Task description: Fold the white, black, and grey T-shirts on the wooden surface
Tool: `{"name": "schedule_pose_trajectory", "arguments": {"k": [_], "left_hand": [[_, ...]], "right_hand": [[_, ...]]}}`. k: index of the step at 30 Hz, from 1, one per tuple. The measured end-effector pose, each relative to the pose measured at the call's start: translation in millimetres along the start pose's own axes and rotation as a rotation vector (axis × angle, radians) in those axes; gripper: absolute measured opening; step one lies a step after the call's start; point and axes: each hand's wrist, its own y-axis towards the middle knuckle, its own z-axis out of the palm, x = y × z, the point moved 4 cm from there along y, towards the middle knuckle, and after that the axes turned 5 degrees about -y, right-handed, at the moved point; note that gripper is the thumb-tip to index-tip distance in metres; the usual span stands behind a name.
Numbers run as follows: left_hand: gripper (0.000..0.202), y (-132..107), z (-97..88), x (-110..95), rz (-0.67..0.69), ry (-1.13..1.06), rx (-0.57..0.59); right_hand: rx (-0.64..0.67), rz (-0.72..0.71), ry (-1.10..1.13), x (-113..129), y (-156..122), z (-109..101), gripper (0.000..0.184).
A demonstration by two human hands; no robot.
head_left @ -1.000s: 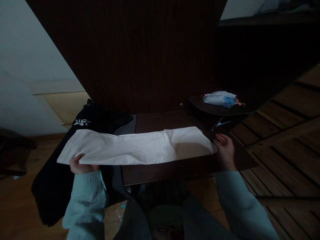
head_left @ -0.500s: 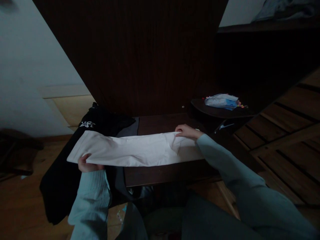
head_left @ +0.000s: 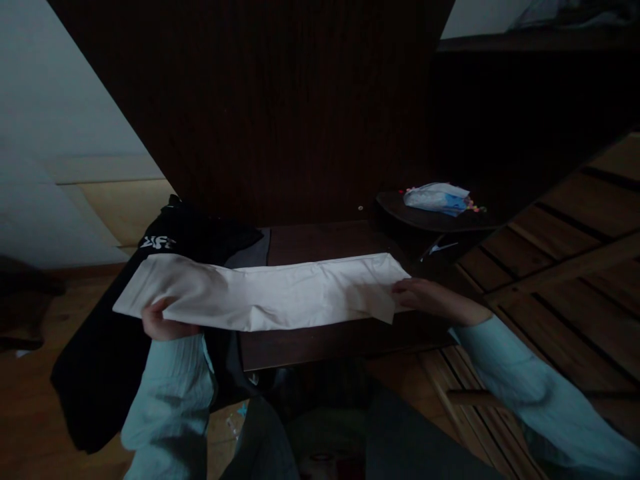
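Note:
A long white folded garment (head_left: 285, 293) stretches sideways over a dark wooden bench top (head_left: 300, 347). Its kind I cannot make out. My left hand (head_left: 165, 321) grips the lower edge near the garment's left end, thumb on top. At the right end, my right hand (head_left: 425, 297) has its fingers closed at the cloth, where a corner hangs folded down. Under the left part of the garment lies black clothing (head_left: 105, 373) with white lettering, draped over the bench's left side. A grey cloth (head_left: 255, 250) shows beside it.
A small dark rounded shelf (head_left: 400, 217) at the right bears a white and blue packet (head_left: 437, 199). Wooden slats (head_left: 575, 313) stand along the right side. A tall dark panel (head_left: 275, 113) rises behind the bench. A dark stool (head_left: 25, 313) is at the far left.
My right hand has moved right and down from the garment's upper edge to its right end, where a corner now folds over. My left hand keeps its grip. The view has shifted slightly.

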Motion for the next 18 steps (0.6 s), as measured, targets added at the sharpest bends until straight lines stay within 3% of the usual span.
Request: {"name": "schedule_pose_trajectory", "arguments": {"k": [1,3,6,8,9,11,14,18], "left_hand": [[0.010,-4,5.7,1,0.021,0.028,0.051],[0.017,-20,24.3,8,0.089,0.152,0.287],[0.033,-74,58.3,35,0.187,0.424,0.873],[0.045,-119,70.3,58,0.221,0.573,1.162],[0.054,-143,73.2,73,0.301,0.826,1.373],[0.066,-175,70.9,94,0.415,1.203,1.587],[0.068,-187,65.1,105,0.487,1.406,1.639],[0.062,-177,61.7,107,0.449,1.305,1.621]], "right_hand": [[0.008,-0.009,0.012,3,-1,-1,0.025],[-0.069,-0.009,0.025,10,2,-3,0.025],[-0.181,-0.029,0.062,26,9,2,0.026],[-0.190,-0.060,0.101,39,13,13,0.028],[-0.175,-0.088,0.119,45,13,20,0.029],[-0.152,-0.141,0.153,52,11,35,0.028],[-0.246,-0.062,0.215,35,2,43,0.029],[-0.481,0.334,0.394,-22,-9,35,0.027]]}}
